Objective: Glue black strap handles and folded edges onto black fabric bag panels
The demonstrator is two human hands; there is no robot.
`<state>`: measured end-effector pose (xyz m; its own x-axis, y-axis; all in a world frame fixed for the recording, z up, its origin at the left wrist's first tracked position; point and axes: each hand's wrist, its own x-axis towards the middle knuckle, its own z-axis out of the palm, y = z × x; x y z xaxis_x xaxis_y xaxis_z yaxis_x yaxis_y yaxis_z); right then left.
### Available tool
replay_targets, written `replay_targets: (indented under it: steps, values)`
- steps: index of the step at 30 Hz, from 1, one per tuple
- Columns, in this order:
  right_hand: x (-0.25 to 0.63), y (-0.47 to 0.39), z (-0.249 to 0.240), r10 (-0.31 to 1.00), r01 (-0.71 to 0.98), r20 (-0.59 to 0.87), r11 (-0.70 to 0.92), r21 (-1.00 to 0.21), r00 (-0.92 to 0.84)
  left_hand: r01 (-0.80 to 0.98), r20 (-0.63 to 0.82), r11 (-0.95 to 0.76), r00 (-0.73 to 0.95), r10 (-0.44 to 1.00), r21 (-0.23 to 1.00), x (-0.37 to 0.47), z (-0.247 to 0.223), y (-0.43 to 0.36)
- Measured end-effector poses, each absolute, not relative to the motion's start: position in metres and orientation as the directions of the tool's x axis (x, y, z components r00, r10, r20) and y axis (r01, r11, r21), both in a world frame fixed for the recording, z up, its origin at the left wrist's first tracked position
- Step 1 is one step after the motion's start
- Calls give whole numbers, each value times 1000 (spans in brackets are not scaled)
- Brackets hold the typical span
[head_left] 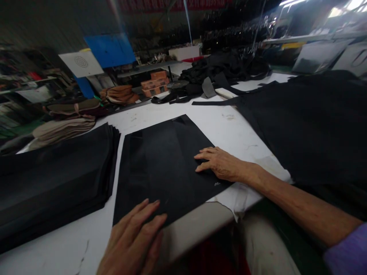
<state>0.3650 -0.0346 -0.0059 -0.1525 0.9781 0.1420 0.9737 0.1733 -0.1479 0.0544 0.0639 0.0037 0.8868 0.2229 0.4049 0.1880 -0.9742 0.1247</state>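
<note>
A black, roughly square sheet of fabric (pixel 160 164) lies flat on the white table in front of me. My right hand (pixel 219 164) rests on its right side, fingers stretched out and slightly apart. At the near left corner of the sheet is my left hand (pixel 134 236), its fingers extended over the edge; whether it presses on the fabric I cannot tell. Neither hand grips anything. A small pale mark (pixel 217 184) shows on the sheet close to my right wrist.
A stack of black sheets (pixel 57 175) lies on the left of the table (pixel 212 122). More black fabric (pixel 309 126) covers the right side. Behind are black straps and cloth (pixel 223 67), orange boxes (pixel 155 84) and brown folded pieces (pixel 119 94). The table's front edge runs close to me.
</note>
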Motion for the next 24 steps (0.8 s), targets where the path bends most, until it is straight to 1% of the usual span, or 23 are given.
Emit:
replay_targets:
  steps: [2, 5, 10, 14, 16, 19, 21, 24]
  values:
    - [370, -36, -8, 979, 973, 145, 167, -158, -144, 163, 373, -980, 908, 193, 111, 80, 3, 46]
    - [377, -37, -13, 973, 967, 160, 191, -167, -165, 174, 324, -973, 921, 216, 153, 116, -4, 32]
    - [386, -33, -19, 957, 947, 184, 260, -188, -226, 197, 123, -964, 968, 220, 177, 154, -15, 34]
    - [390, -33, -20, 946, 927, 229, 285, -245, -231, 206, 73, -961, 972, 223, 182, 167, -16, 35]
    - [393, -37, -21, 929, 903, 317, 295, -313, -193, 210, 69, -959, 971, 227, 191, 170, -16, 35]
    - [399, -50, -21, 884, 858, 464, 282, -430, -57, 211, 88, -954, 968, 234, 214, 173, -18, 35]
    - [405, -62, -22, 876, 835, 482, 251, -490, 20, 207, 98, -951, 967, 234, 230, 174, -19, 35]
    - [413, -80, -24, 890, 819, 450, 199, -538, 79, 198, 100, -948, 968, 228, 250, 176, -20, 35]
